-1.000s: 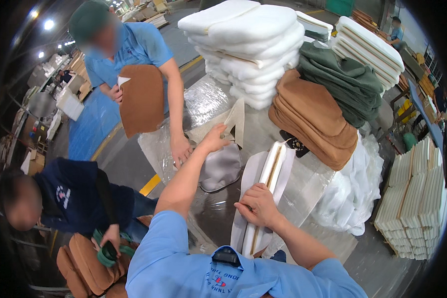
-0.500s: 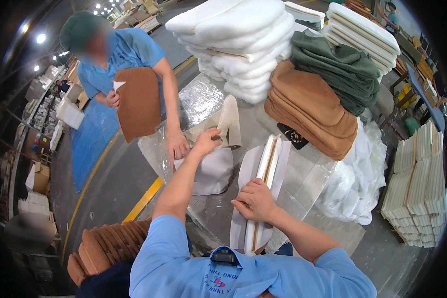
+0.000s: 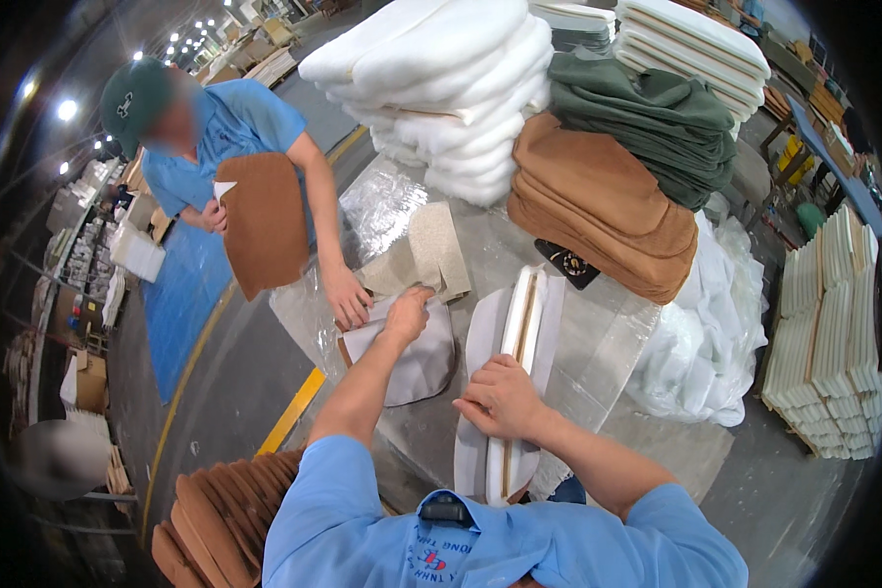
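My left hand (image 3: 409, 316) is at the upper edge of a light grey fabric piece (image 3: 407, 367), its fingers curled onto that edge. A beige textured fabric piece (image 3: 439, 245) lies right behind the fingertips, folded loosely. My right hand (image 3: 505, 397) is closed over a long white foam-padded strip (image 3: 513, 328) with a brown line along its middle. The strip lies lengthwise on another pale grey fabric piece (image 3: 482, 338), its near end at my body. A co-worker's hand (image 3: 347, 297) touches the left side of the first grey piece.
The co-worker's other hand holds a brown cover (image 3: 263, 225). Behind the work stand stacks of white padding (image 3: 431, 78), brown covers (image 3: 598, 211) and green fabric (image 3: 647, 122). A black object (image 3: 566, 263) lies before the brown stack. Brown pieces (image 3: 227, 510) stand at lower left.
My left hand has shifted slightly toward me, onto the grey fabric's edge. The beige piece's raised flap has dropped lower. The right hand keeps its place on the padded strip.
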The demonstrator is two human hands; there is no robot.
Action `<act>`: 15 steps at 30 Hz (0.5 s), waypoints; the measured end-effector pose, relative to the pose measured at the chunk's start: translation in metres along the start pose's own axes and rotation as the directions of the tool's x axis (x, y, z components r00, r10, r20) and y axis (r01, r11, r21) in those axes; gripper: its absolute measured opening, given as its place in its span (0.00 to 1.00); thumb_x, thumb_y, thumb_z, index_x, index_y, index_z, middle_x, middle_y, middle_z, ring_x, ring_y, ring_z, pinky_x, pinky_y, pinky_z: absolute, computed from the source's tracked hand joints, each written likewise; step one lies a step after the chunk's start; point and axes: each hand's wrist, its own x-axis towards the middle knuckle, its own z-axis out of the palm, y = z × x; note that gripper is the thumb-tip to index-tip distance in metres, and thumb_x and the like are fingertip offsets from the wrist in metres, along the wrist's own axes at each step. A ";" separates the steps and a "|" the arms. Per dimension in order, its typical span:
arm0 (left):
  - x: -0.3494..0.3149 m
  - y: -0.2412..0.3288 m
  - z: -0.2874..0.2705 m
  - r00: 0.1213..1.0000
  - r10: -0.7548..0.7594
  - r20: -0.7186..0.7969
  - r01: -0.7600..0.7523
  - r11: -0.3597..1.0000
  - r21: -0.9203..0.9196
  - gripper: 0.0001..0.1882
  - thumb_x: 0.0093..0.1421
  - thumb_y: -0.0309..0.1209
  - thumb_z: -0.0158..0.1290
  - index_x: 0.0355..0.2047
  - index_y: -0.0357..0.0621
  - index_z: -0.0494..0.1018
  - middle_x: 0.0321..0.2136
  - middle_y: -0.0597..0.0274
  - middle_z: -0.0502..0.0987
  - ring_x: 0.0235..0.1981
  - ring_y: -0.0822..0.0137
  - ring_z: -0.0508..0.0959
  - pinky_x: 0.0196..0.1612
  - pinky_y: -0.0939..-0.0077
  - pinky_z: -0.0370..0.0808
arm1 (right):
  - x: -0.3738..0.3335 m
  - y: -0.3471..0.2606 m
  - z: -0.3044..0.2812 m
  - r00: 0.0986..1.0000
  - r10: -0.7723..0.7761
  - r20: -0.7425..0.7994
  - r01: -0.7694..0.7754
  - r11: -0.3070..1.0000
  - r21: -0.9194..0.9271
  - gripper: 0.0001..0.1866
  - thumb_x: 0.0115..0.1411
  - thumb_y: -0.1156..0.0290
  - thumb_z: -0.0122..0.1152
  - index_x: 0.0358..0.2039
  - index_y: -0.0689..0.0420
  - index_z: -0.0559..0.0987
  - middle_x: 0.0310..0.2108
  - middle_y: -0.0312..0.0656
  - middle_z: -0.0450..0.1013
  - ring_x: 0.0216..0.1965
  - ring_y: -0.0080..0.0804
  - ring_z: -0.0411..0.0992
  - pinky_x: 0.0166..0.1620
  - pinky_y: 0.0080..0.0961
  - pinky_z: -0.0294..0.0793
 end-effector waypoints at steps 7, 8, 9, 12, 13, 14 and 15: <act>0.016 0.025 0.019 0.994 0.106 -0.010 -0.105 0.991 0.088 0.17 0.55 0.24 0.62 0.45 0.48 0.79 0.43 0.48 0.81 0.46 0.48 0.82 0.50 0.55 0.78 | -0.003 0.005 -0.001 0.999 0.031 -0.011 -0.031 0.999 -0.033 0.14 0.61 0.61 0.68 0.20 0.50 0.77 0.23 0.35 0.72 0.31 0.36 0.74 0.47 0.36 0.69; 0.021 0.020 0.016 0.995 0.103 0.015 -0.104 0.992 0.076 0.13 0.55 0.24 0.62 0.42 0.46 0.79 0.41 0.48 0.81 0.44 0.47 0.82 0.49 0.55 0.78 | -0.002 0.004 0.000 1.000 0.023 -0.009 -0.024 0.999 -0.030 0.14 0.61 0.61 0.68 0.20 0.50 0.78 0.23 0.35 0.72 0.31 0.36 0.74 0.47 0.36 0.69; 0.023 0.014 0.012 0.994 0.098 0.040 -0.101 0.993 0.064 0.10 0.55 0.24 0.62 0.38 0.44 0.79 0.39 0.48 0.82 0.42 0.47 0.82 0.47 0.55 0.78 | 0.000 0.002 0.001 1.000 0.017 -0.012 -0.017 1.000 -0.014 0.14 0.61 0.62 0.68 0.20 0.50 0.78 0.23 0.35 0.72 0.31 0.36 0.74 0.47 0.36 0.69; 0.034 0.019 0.010 0.991 0.093 0.097 -0.094 0.996 0.003 0.03 0.60 0.25 0.60 0.34 0.43 0.77 0.36 0.47 0.83 0.43 0.42 0.82 0.46 0.52 0.78 | -0.005 0.008 -0.001 0.999 0.043 -0.021 -0.044 0.999 -0.017 0.13 0.60 0.62 0.68 0.20 0.50 0.78 0.23 0.35 0.72 0.31 0.36 0.74 0.47 0.35 0.69; 0.032 0.017 0.006 0.998 0.069 0.009 -0.069 0.998 -0.014 0.03 0.60 0.26 0.60 0.35 0.43 0.78 0.35 0.48 0.83 0.41 0.45 0.82 0.45 0.54 0.78 | -0.005 0.007 -0.001 0.999 0.045 -0.025 -0.046 0.999 -0.009 0.13 0.60 0.62 0.68 0.20 0.50 0.78 0.23 0.35 0.72 0.31 0.36 0.74 0.47 0.35 0.69; 0.027 0.013 0.001 0.996 0.037 -0.081 -0.040 0.999 -0.031 0.04 0.60 0.26 0.61 0.35 0.43 0.79 0.35 0.49 0.83 0.39 0.49 0.83 0.43 0.56 0.78 | -0.005 0.006 -0.001 0.999 0.043 -0.028 -0.043 0.999 0.004 0.13 0.59 0.63 0.68 0.21 0.50 0.78 0.23 0.35 0.73 0.31 0.36 0.74 0.47 0.35 0.69; 0.020 0.007 -0.006 0.985 -0.002 -0.172 -0.006 0.999 -0.046 0.04 0.60 0.27 0.62 0.36 0.44 0.79 0.34 0.50 0.83 0.38 0.52 0.84 0.42 0.57 0.78 | -0.004 0.005 -0.001 0.998 0.036 -0.048 -0.035 0.999 0.019 0.12 0.59 0.63 0.69 0.21 0.50 0.78 0.24 0.35 0.73 0.31 0.36 0.74 0.47 0.36 0.69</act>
